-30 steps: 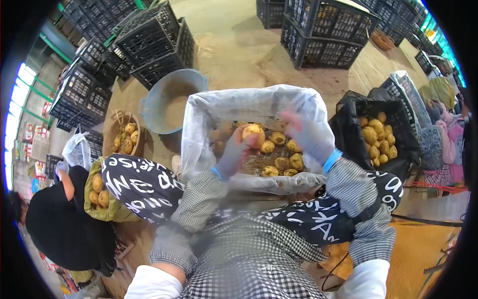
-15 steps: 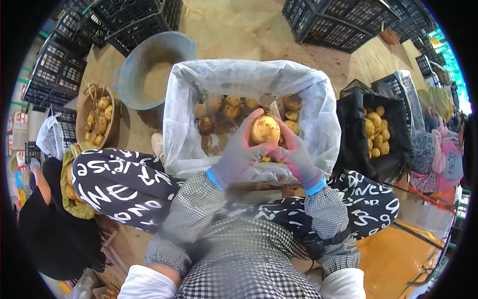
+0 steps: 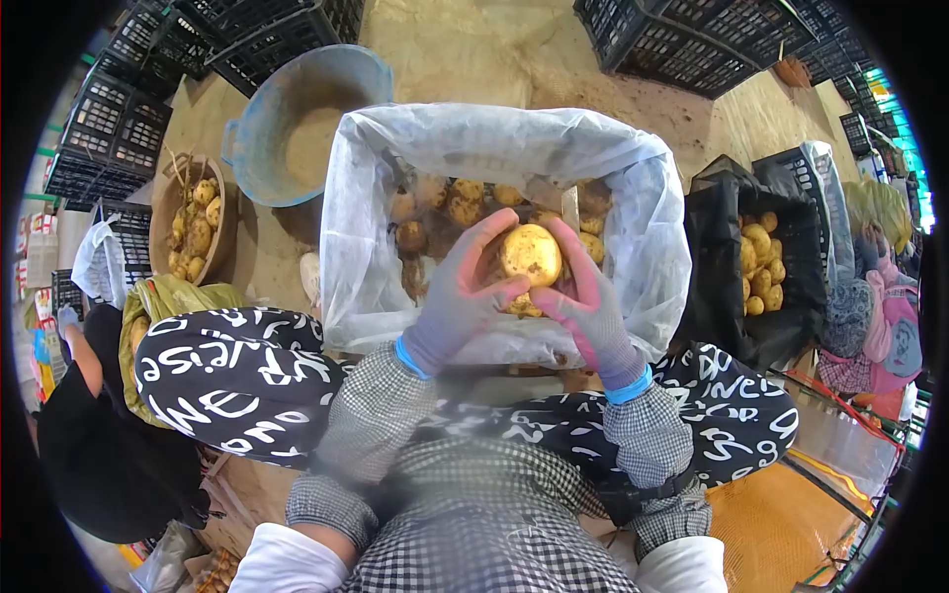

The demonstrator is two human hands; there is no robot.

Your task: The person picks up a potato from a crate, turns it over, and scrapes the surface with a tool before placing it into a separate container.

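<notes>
Both my hands wear grey and pink gloves with blue cuffs. Between them is a round yellow potato (image 3: 531, 253) with brown dirt specks, above a crate lined with white sheeting (image 3: 504, 121). My left hand (image 3: 460, 304) curls around the potato's left side, and my right hand (image 3: 589, 302) closes on its right side, thumbs at the bottom. Below them in the crate lie several soil-covered potatoes (image 3: 465, 208), partly hidden by my hands. A pale flat strip (image 3: 570, 208) stands up among them behind my right fingers.
A blue tub (image 3: 297, 188) stands at the upper left, beside a brown basket (image 3: 222, 242) of potatoes. On the right is a black-lined crate (image 3: 712, 237) with potatoes. Stacked black crates (image 3: 692, 44) stand behind. Another person's dark clothing (image 3: 109, 445) shows at left.
The potato has turned slightly in my hands and shows a cleaner side. The lined crate and my hands sit slightly differently in view as the camera moved a little.
</notes>
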